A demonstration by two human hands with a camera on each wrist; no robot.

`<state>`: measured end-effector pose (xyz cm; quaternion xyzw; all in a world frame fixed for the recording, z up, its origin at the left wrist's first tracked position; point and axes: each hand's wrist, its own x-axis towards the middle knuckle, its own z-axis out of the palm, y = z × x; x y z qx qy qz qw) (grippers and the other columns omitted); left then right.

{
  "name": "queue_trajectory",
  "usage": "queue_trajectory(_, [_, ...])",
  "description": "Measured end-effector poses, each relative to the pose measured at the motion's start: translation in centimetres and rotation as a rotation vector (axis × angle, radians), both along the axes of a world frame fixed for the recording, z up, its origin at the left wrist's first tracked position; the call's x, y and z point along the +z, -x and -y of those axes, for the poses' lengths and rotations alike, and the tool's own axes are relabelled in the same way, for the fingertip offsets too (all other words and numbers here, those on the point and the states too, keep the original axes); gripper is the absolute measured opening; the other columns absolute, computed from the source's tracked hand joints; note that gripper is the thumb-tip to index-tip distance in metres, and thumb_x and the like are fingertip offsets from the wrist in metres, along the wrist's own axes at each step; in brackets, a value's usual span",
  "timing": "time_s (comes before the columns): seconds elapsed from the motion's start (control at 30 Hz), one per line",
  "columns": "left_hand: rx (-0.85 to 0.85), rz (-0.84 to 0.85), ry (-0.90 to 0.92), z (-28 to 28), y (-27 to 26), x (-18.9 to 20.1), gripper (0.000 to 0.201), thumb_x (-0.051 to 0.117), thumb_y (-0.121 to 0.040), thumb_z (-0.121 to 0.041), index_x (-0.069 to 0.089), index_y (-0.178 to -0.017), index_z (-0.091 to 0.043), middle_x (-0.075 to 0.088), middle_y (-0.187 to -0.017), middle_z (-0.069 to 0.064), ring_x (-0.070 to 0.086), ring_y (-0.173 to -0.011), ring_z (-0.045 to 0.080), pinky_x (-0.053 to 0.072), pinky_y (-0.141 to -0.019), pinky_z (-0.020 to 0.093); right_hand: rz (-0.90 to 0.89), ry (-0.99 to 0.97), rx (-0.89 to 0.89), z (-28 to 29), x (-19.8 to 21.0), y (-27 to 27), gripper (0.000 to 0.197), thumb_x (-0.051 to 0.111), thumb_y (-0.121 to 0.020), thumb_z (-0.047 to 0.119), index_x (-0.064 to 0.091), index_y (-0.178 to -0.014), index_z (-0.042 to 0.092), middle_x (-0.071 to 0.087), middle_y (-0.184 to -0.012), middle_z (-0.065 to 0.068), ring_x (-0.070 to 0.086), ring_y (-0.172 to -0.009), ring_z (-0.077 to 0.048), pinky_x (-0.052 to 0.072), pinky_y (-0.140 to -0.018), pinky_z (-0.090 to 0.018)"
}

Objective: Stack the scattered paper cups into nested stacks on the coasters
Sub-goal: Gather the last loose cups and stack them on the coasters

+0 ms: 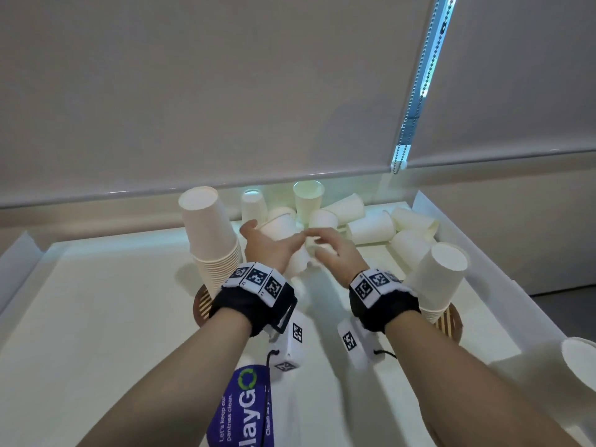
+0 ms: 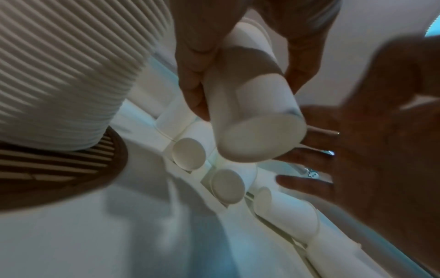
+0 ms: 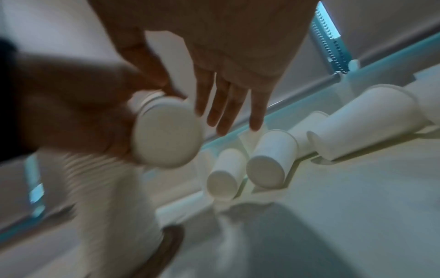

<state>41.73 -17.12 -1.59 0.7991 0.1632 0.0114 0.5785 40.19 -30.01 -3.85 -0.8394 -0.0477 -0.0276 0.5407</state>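
My left hand [image 1: 271, 245] grips two nested white paper cups [image 1: 299, 261] tilted above the tray, bottom towards me; in the left wrist view the thumb and fingers [image 2: 192, 79] wrap the cups [image 2: 252, 116]. My right hand [image 1: 329, 250] hovers just right of them with straight fingers [image 3: 226, 105] and its thumb by the cups' rim [image 3: 166, 135]. A tall nested stack [image 1: 209, 233] stands upside down on the left striped coaster [image 1: 201, 304]. A shorter leaning stack [image 1: 435, 279] sits on the right coaster [image 1: 450, 322]. Several loose cups [image 1: 371, 227] lie at the back.
The white tray [image 1: 19, 253] has raised edges on both sides. One cup [image 1: 308, 201] stands upright at the back by the wall; another [image 1: 580, 359] lies at the right edge. A purple card [image 1: 242, 408] hangs near my forearms. A blind chain [image 1: 419, 91] hangs behind.
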Motion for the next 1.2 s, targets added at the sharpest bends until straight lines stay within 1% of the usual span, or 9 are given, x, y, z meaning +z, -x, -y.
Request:
queue_trajectory(0.13, [-0.056,-0.005,-0.130,-0.7,-0.9,-1.0,0.090,0.078,-0.068,-0.023,0.022,-0.138,-0.012,0.052,-0.113,0.005,0.056,-0.106,0.027,0.041,-0.084,0.026,0.007,0.279,-0.311,0.4,-0.1,-5.9,0.046,0.047,-0.086,0.015,0.050,-0.132,0.010,0.046,-0.140,-0.007,0.044,-0.128,-0.023,0.035,-0.107,-0.031])
queue_trajectory(0.33, [-0.153,-0.013,-0.282,-1.6,-0.4,-3.3,0.071,0.081,-0.061,-0.027,0.028,-0.107,-0.016,0.049,-0.091,-0.002,0.052,-0.083,0.023,0.048,-0.079,0.031,-0.187,0.722,-0.253,0.0,-2.9,-10.8,0.056,0.047,-0.094,0.022,0.024,-0.144,0.013,0.021,-0.153,-0.005,0.018,-0.141,-0.028,0.028,-0.110,-0.049])
queue_trajectory(0.5, [-0.245,-0.006,-0.308,-2.3,0.1,-4.7,0.071,0.078,-0.064,-0.034,0.035,-0.121,-0.027,0.057,-0.099,0.000,0.058,-0.089,0.026,0.049,-0.081,0.032,-0.211,0.763,-0.321,-0.1,-3.3,-9.6,0.049,0.055,-0.090,0.022,0.039,-0.134,0.008,0.038,-0.136,-0.015,0.041,-0.125,-0.033,0.036,-0.101,-0.040])
queue_trajectory(0.63, [-0.299,-0.014,-0.318,-2.6,1.7,-4.9,0.082,0.077,-0.053,-0.046,0.043,-0.127,-0.035,0.057,-0.113,0.000,0.058,-0.100,0.025,0.051,-0.087,0.041,-0.276,0.553,-0.347,0.7,-1.7,-6.8,0.031,0.048,-0.095,0.018,0.060,-0.116,-0.001,0.060,-0.122,-0.018,0.055,-0.115,-0.032,0.043,-0.094,-0.032])
queue_trajectory(0.83, [-0.357,0.003,-0.330,-2.8,4.8,-3.1,0.074,0.085,-0.059,-0.036,0.054,-0.126,-0.031,0.054,-0.114,0.002,0.052,-0.102,0.020,0.042,-0.088,0.028,-0.214,0.115,-0.542,2.3,1.5,-0.6,0.032,0.037,-0.098,0.011,0.063,-0.094,-0.007,0.063,-0.103,-0.026,0.057,-0.099,-0.035,0.037,-0.074,-0.030])
queue_trajectory(0.9, [-0.346,0.031,-0.286,-2.2,5.6,-1.7,0.071,0.086,-0.058,-0.035,0.057,-0.123,-0.032,0.055,-0.114,0.001,0.053,-0.105,0.020,0.043,-0.093,0.031,-0.247,0.053,-0.539,2.3,2.1,1.3,0.038,0.035,-0.098,0.010,0.052,-0.064,0.004,0.055,-0.076,-0.018,0.048,-0.083,-0.030,0.032,-0.070,-0.029])
queue_trajectory(0.97, [-0.326,0.059,-0.218,-1.4,6.2,-0.1,0.065,0.087,-0.056,-0.035,0.063,-0.116,-0.033,0.058,-0.110,-0.002,0.055,-0.100,0.018,0.044,-0.091,0.030,-0.290,0.020,-0.551,2.4,2.9,3.3,0.042,0.035,-0.097,0.008,0.037,-0.055,0.008,0.041,-0.062,-0.008,0.038,-0.077,-0.024,0.027,-0.068,-0.027])
queue_trajectory(1.13, [-0.432,0.069,-0.180,1.5,8.0,3.3,0.060,0.086,-0.055,-0.039,0.058,-0.107,-0.030,0.056,-0.105,-0.007,0.058,-0.095,0.015,0.052,-0.074,0.031,-0.383,-0.113,-0.447,1.9,5.8,7.1,0.019,0.039,-0.096,0.012,0.052,-0.086,0.002,0.056,-0.108,-0.024,0.052,-0.103,-0.031,0.037,-0.082,-0.030])
queue_trajectory(1.2, [-0.425,0.079,-0.125,2.7,8.7,5.0,0.058,0.083,-0.063,-0.033,0.046,-0.107,-0.023,0.053,-0.096,-0.006,0.057,-0.084,0.013,0.050,-0.062,0.026,-0.353,-0.165,-0.453,2.1,7.4,8.3,0.032,0.029,-0.101,0.022,0.053,-0.094,0.002,0.053,-0.126,-0.022,0.050,-0.115,-0.031,0.034,-0.082,-0.026])
